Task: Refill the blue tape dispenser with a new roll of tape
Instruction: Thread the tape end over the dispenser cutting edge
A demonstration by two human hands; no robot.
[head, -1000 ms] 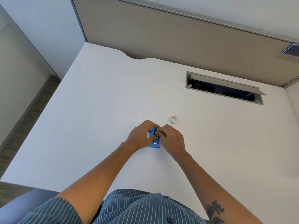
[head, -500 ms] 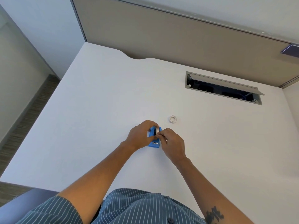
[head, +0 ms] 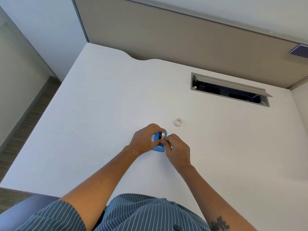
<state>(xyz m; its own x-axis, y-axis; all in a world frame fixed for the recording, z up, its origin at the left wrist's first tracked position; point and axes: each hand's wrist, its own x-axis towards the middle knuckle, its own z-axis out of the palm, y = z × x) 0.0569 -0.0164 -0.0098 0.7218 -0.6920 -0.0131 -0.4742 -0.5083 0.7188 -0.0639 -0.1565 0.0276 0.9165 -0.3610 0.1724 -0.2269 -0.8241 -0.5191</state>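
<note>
The blue tape dispenser point(head: 158, 144) stands on the white desk point(head: 100, 114) in the middle of the view. A tape roll point(head: 162, 134) sits upright in its far end. My left hand point(head: 144, 140) is wrapped around the dispenser's left side and holds it. My right hand point(head: 177, 150) is on the right, its fingertips pinched together over the dispenser's middle, apparently on the tape's loose end; the strip itself is too thin to make out. A small white ring point(head: 178, 122), like an empty tape core, lies flat on the desk beyond the dispenser to the right.
An open cable hatch point(head: 230, 90) with a raised grey lid is sunk into the desk at the back right. A beige partition point(head: 183, 39) runs along the desk's far edge. The desk's left edge drops to carpeted floor point(head: 25, 122).
My right hand's pinched fingers have drawn back from the roll toward the dispenser's near end. The roll now shows uncovered in the dispenser. My left hand has kept its hold.
</note>
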